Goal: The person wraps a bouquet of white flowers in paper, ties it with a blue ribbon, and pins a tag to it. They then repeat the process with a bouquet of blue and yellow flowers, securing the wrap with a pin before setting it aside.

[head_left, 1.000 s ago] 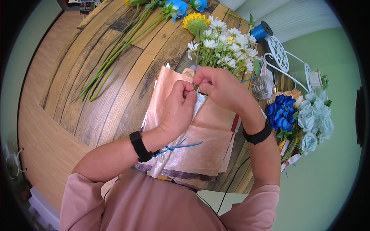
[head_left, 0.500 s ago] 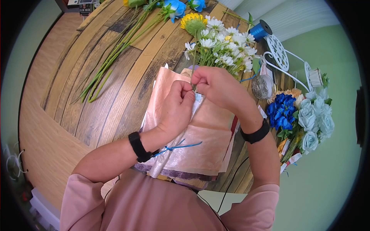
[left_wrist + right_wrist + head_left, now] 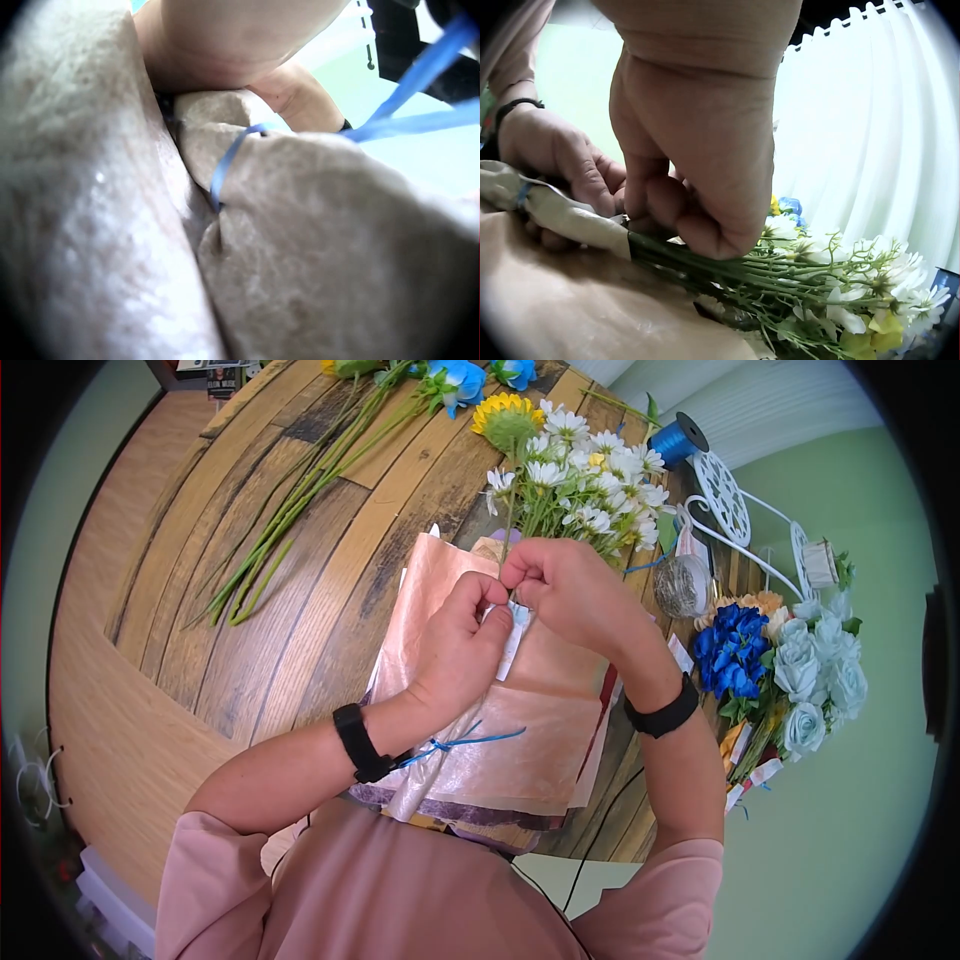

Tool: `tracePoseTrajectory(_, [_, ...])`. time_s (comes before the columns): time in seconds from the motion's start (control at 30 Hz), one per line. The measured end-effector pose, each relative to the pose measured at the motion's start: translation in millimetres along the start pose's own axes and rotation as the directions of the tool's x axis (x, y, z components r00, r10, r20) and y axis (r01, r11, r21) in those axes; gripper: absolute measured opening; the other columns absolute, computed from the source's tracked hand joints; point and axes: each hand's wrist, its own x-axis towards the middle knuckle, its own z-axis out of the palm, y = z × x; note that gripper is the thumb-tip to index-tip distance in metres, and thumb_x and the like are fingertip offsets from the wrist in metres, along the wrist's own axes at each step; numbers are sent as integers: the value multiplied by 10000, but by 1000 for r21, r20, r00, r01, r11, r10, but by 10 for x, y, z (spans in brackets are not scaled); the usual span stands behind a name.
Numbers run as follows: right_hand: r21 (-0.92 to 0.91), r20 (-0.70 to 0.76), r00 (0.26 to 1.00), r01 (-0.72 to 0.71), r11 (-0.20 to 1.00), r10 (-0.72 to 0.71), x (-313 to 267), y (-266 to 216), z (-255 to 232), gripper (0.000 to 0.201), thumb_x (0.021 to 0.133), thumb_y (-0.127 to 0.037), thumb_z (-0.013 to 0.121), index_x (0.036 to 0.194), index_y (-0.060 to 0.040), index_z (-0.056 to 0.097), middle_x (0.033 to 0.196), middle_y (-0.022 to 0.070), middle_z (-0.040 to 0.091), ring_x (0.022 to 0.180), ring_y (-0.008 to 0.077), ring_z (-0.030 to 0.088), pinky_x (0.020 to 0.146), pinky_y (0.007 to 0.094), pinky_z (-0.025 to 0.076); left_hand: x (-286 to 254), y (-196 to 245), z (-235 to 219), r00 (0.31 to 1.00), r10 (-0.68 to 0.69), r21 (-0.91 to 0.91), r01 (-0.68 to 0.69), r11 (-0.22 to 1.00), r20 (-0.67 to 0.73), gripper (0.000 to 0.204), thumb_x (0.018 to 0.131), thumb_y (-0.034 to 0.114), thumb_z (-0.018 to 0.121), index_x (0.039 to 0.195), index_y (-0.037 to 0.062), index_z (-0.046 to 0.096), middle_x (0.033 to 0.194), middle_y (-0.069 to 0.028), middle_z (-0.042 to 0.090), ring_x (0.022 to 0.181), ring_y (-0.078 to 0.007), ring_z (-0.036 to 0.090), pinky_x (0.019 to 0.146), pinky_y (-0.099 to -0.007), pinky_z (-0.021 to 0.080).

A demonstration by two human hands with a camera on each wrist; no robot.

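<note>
A: Hand state?
B: Wrapped stems gripped by left hand, above peach paper. Sunflower stem seemingly pinched by right hand beside daisies; contact partly hidden.
A: Step?
B: Stem being positioned, probably.
A: Next?
B: Bundle to be held steady, stem seated.

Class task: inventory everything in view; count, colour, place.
Daisies: many, white, far side
Sunflower: one clear, yellow, by daisies
Roses: two or more, blue, far edge
Pale roses: several, light blue, right
Hydrangea: one cluster, deep blue, right
Ribbon spool: one, blue, far right
Wrapping paper: several sheets, mostly peach, near side
Paper roll: one, pale, around stems
Table: one, brown, underneath
Left hand: one, gripping paper roll
Right hand: one, pinching stems
</note>
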Motion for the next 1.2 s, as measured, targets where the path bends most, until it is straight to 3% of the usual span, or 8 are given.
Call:
tracePoseTrajectory(0.07, [51,51,999,-21,998,18,21,16,-10,93,768,-31,620,839,2,670,746,176,664,705,318,660,652,394,511,-4,-3,9,999,-25,-11,25,1000,-25,146,908,80,593,1038,26,558,827,-74,599,740,-159,565,673,-301,471])
tracePoseTrajectory(0.17, [153,75,997,-47,987,35,44,103,15,94,765,-32,626,839,4,671,741,159,670,695,284,662,654,380,516,-5,-13,16,999,-27,3,27,1000,-41,151,911,80,592,1045,17,559,840,-84,611,741,-165,571,677,-307,477])
tracePoseTrajectory(0.4, [83,46,998,-38,996,34,13,34,-28,107,775,-61,632,848,3,677,762,168,683,699,299,668,658,378,524,-13,-14,19,999,2,31,0,1000,-50,162,920,93,606,1051,10,560,860,-86,621,759,-167,579,698,-305,487])
tracePoseTrajectory(0.5, [-38,71,997,-36,999,39,-40,-5,-56,134,829,-65,623,926,9,677,807,121,660,722,234,632,686,341,503,-4,-21,22,998,6,-11,-6,1000,-61,162,922,98,610,1051,13,562,874,-84,624,764,-169,580,701,-304,487])
tracePoseTrajectory(0.57, [-270,-72,989,109,957,-132,-76,98,-26,171,848,-100,600,953,0,691,886,178,668,826,338,646,752,395,511,-12,11,13,999,-10,2,10,1000,-52,164,923,101,611,1054,15,562,882,-82,624,764,-168,580,700,-305,486])
tracePoseTrajectory(1.0, [-203,-33,986,155,967,-165,-165,41,11,169,848,-95,599,955,-5,695,894,179,671,840,362,648,755,407,516,-5,-22,18,999,-3,10,3,1000,-45,181,928,106,609,1072,7,559,906,-95,633,795,-177,594,719,-303,494])
tracePoseTrajectory(1.07, [-163,-39,991,121,979,-129,-170,64,22,202,839,-114,571,937,-15,717,890,195,682,866,384,641,796,458,511,-7,-9,14,999,-19,20,20,1000,-44,181,929,101,606,1075,4,559,917,-98,635,804,-180,596,724,-304,495])
tracePoseTrajectory(1.2, [-80,-19,996,84,993,-85,-191,76,-15,212,838,-119,575,950,-12,719,913,206,686,870,390,644,802,452,513,-6,-13,13,999,-27,12,28,1000,-38,182,929,97,605,1078,2,559,921,-100,635,805,-181,597,725,-305,496])
